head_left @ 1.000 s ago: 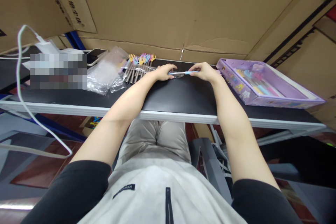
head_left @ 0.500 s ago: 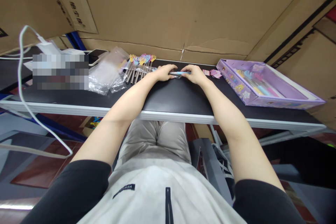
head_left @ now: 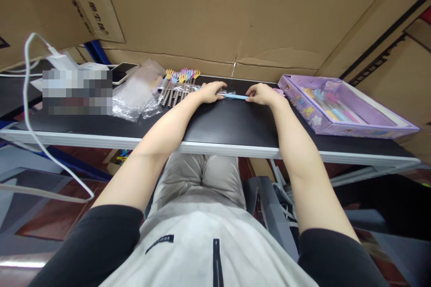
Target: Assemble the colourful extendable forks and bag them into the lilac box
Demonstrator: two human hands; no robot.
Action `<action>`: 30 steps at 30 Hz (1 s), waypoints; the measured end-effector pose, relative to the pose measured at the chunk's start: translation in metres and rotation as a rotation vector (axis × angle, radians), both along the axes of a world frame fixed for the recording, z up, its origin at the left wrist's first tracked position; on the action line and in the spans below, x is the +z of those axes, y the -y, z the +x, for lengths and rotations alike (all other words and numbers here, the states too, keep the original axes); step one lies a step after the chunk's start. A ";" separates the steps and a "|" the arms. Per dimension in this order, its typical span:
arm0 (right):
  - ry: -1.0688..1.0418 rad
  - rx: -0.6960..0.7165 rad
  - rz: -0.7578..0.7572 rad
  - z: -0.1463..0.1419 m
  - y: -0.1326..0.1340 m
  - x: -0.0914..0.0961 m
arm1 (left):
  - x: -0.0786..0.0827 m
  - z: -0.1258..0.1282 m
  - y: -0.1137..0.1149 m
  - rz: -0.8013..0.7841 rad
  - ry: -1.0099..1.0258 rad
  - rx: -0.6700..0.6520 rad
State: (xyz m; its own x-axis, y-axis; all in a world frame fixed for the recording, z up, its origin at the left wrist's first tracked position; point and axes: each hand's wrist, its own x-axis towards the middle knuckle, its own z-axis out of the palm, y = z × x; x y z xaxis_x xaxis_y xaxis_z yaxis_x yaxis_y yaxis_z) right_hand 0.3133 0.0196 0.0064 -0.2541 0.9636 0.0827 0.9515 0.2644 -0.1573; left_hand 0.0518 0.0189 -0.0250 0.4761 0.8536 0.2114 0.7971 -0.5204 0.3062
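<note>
Left hand (head_left: pixel 210 92) and right hand (head_left: pixel 263 94) pinch a blue pen (head_left: pixel 235 96) (both ends hidden by fingers).

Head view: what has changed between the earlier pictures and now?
The right hand slid left along the blue pen toward the left hand, then drew back right to its end. The left hand, the pen bundle and the purple box stayed put.
</note>
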 end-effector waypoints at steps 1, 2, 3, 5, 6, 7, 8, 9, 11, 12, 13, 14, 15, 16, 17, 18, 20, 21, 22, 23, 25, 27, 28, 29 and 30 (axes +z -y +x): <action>0.000 0.003 -0.017 0.001 0.000 0.000 | 0.000 0.000 0.000 0.000 -0.001 0.000; 0.001 0.005 -0.026 0.001 0.000 -0.001 | 0.000 0.000 0.000 0.000 -0.001 0.000; 0.001 0.004 -0.027 0.000 -0.001 -0.002 | -0.001 0.000 0.000 0.002 -0.002 -0.003; -0.007 0.008 -0.007 -0.004 -0.002 -0.005 | -0.002 0.001 -0.001 0.014 -0.001 -0.012; -0.020 0.013 0.009 -0.006 -0.003 -0.007 | -0.002 0.001 -0.002 0.023 0.001 -0.018; -0.040 0.021 0.028 -0.009 -0.004 -0.008 | -0.003 0.002 -0.003 0.033 0.003 -0.022; -0.065 0.029 0.045 -0.012 -0.004 -0.010 | -0.004 0.003 -0.003 0.043 0.007 -0.024; -0.094 0.040 0.060 -0.015 -0.004 -0.012 | -0.004 0.003 -0.004 0.052 0.009 -0.024; -0.161 0.062 0.086 -0.022 -0.004 -0.016 | -0.005 0.004 -0.005 0.066 0.008 -0.026; -0.200 0.079 0.095 -0.025 -0.004 -0.018 | -0.005 0.005 -0.006 0.073 0.006 -0.026; -0.240 0.098 0.102 -0.028 -0.004 -0.020 | -0.005 0.005 -0.006 0.078 0.003 -0.026; -0.284 0.115 0.108 -0.031 -0.005 -0.023 | -0.004 0.006 -0.005 0.080 -0.002 -0.027; -0.328 0.130 0.112 -0.034 -0.005 -0.025 | -0.004 0.006 -0.005 0.081 -0.005 -0.026; -0.370 0.144 0.113 -0.037 -0.006 -0.027 | -0.003 0.006 -0.004 0.080 -0.007 -0.024; -0.410 0.154 0.112 -0.038 -0.006 -0.028 | -0.003 0.007 -0.003 0.079 -0.009 -0.023; -0.447 0.161 0.111 -0.040 -0.007 -0.030 | -0.002 0.007 -0.003 0.078 -0.012 -0.022; -0.514 0.176 0.104 -0.041 -0.009 -0.033 | -0.001 0.007 -0.002 0.078 -0.017 -0.018; -0.545 0.180 0.097 -0.041 -0.010 -0.034 | -0.001 0.008 -0.001 0.078 -0.020 -0.017; -0.577 0.184 0.090 -0.041 -0.011 -0.034 | -0.001 0.008 -0.001 0.078 -0.022 -0.016; -0.607 0.185 0.082 -0.041 -0.011 -0.035 | -0.001 0.009 -0.001 0.079 -0.022 -0.015; -0.661 0.184 0.063 -0.043 -0.012 -0.036 | -0.001 0.010 0.000 0.080 -0.021 -0.011; -0.709 0.187 0.037 -0.047 -0.011 -0.037 | -0.001 0.010 0.000 0.082 -0.021 -0.007; -0.728 0.189 0.022 -0.049 -0.010 -0.037 | -0.001 0.011 0.000 0.084 -0.021 -0.007; -0.739 0.193 0.007 -0.051 -0.009 -0.037 | -0.002 0.011 0.000 0.086 -0.021 -0.009; -0.737 0.196 -0.002 -0.053 -0.007 -0.036 | -0.002 0.011 -0.001 0.090 -0.021 -0.013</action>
State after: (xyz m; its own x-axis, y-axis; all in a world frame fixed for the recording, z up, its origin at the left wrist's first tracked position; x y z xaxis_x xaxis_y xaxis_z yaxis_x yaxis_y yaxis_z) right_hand 0.2603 0.0271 -0.0298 -0.3001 0.9071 0.2952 0.5357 0.4163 -0.7347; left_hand 0.0627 0.0198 -0.0271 0.4921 0.8255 0.2766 0.7958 -0.5553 0.2414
